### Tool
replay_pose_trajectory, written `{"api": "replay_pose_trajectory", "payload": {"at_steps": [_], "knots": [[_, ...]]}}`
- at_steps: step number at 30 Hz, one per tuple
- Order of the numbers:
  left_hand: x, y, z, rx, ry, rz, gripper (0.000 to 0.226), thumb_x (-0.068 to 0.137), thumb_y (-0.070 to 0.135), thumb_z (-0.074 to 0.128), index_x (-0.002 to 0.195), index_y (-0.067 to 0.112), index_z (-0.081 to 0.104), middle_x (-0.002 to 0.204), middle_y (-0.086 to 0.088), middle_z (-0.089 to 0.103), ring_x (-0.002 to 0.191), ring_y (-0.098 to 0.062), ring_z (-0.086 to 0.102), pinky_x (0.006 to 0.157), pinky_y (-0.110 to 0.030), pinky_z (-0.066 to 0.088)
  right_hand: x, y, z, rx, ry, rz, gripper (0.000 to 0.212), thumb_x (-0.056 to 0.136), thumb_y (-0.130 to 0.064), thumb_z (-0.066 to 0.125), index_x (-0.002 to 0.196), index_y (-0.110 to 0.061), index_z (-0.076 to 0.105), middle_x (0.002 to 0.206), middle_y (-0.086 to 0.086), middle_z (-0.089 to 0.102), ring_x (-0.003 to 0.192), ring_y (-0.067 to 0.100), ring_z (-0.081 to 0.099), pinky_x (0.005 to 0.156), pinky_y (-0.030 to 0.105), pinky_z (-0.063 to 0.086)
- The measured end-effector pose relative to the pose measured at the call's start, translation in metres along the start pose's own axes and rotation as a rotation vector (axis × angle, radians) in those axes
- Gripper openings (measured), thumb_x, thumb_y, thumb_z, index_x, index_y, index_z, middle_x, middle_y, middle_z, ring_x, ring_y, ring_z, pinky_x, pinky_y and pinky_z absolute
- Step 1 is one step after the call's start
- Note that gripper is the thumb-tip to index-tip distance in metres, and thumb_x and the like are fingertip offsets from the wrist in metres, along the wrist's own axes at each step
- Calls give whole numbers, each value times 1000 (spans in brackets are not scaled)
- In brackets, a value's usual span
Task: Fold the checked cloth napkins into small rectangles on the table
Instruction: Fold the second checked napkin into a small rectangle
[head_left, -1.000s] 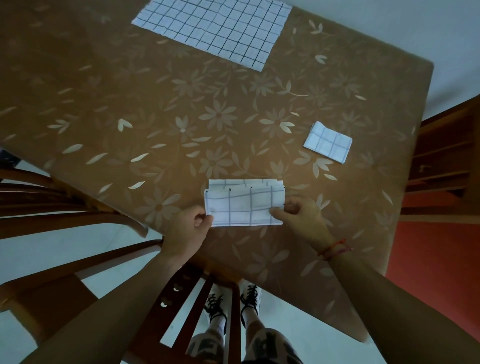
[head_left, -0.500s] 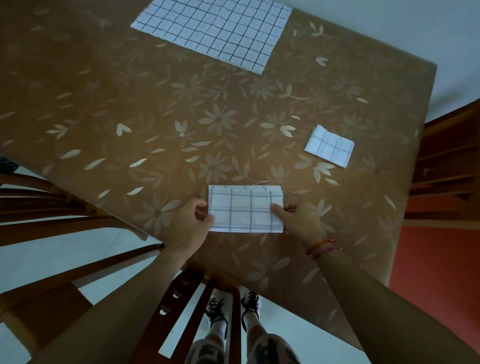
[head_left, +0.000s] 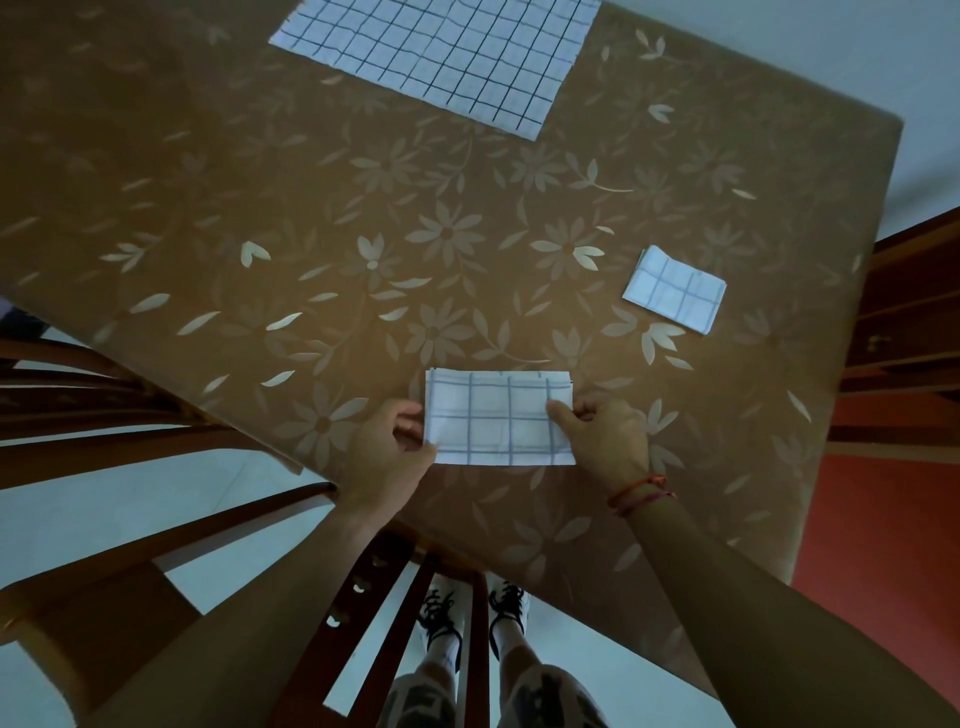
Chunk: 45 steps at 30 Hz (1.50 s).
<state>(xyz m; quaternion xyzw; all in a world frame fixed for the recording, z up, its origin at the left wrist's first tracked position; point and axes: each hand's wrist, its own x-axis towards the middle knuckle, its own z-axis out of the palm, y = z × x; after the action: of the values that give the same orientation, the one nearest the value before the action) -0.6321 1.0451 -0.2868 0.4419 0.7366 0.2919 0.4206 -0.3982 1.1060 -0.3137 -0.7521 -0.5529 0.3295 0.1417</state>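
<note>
The left hand (head_left: 387, 452) and right hand (head_left: 605, 434) each pinch an end of the half-folded napkin (head_left: 498, 418) at the worktop's (head_left: 260, 208) near edge; probably another cross fold comes next, needing aligned edges.

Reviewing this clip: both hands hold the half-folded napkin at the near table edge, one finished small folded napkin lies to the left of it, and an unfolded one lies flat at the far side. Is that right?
Not quite. The head view shows the small folded napkin to the right of the half-folded napkin, not the left. The rest stands: the left hand and right hand hold its ends at the near table edge, and the unfolded napkin lies flat at the far side.
</note>
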Motion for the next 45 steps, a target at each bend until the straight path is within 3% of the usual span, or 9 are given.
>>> {"api": "replay_pose_trajectory", "payload": {"at_steps": [5,10,17,22,26,30,35,40,45], "knots": [[-1,-2,0,9,-18,1,48,74,7,76,113,23,54,94,7,65,82,-9,64,66,-18,49,1,1,4,-23,6,11,37,82,-50,65,69,-15,69,64,-5,66,64,14,62,59,28,50],[-3,-5,0,96,-1,36,51,77,7,74,120,23,52,96,8,59,79,-10,61,62,-18,48,0,-5,3,-63,-10,48,42,84,-53,62,68,-15,68,63,-3,65,64,14,61,53,21,37],[-3,-13,6,243,-6,119,45,80,7,71,120,21,53,97,7,51,85,-12,57,66,-19,50,0,-3,-4,3,-60,42,33,77,-40,65,74,-8,71,68,6,69,67,16,64,62,35,55],[-4,-14,9,345,-25,137,41,84,11,67,121,17,51,103,2,50,91,-15,53,68,-19,43,2,-2,-1,-47,-68,24,38,80,-46,63,74,-9,71,65,3,69,64,15,65,60,34,56],[1,-16,10,606,41,476,35,81,10,68,114,10,56,107,-7,55,97,-21,53,73,-34,52,2,-5,-2,-65,-69,16,34,82,-47,64,76,-15,73,69,-3,70,67,12,65,63,32,57],[11,-16,19,811,-47,729,37,92,17,54,127,7,54,139,-14,49,128,-29,46,102,-42,44,2,-7,-2,-84,-81,18,36,83,-49,64,75,-15,72,67,-4,69,66,11,64,60,29,55],[22,-28,21,997,-184,647,57,101,35,20,149,6,28,158,-12,20,147,-24,16,117,-44,25,3,-10,-2,-116,-81,21,37,85,-49,64,72,-15,69,67,-2,67,63,12,62,54,24,49],[23,-37,19,1016,-185,583,60,101,39,16,151,5,21,159,-12,17,147,-25,14,117,-46,22,5,-13,-1,-170,-82,42,39,85,-53,62,70,-17,66,66,-4,63,60,10,57,46,19,34],[25,-41,17,1034,-174,586,61,101,40,14,151,7,20,160,-12,14,148,-24,10,118,-47,18,5,-16,-1,-204,-50,37,37,83,-55,60,78,-19,64,67,-7,61,65,16,61,51,23,40]]}}
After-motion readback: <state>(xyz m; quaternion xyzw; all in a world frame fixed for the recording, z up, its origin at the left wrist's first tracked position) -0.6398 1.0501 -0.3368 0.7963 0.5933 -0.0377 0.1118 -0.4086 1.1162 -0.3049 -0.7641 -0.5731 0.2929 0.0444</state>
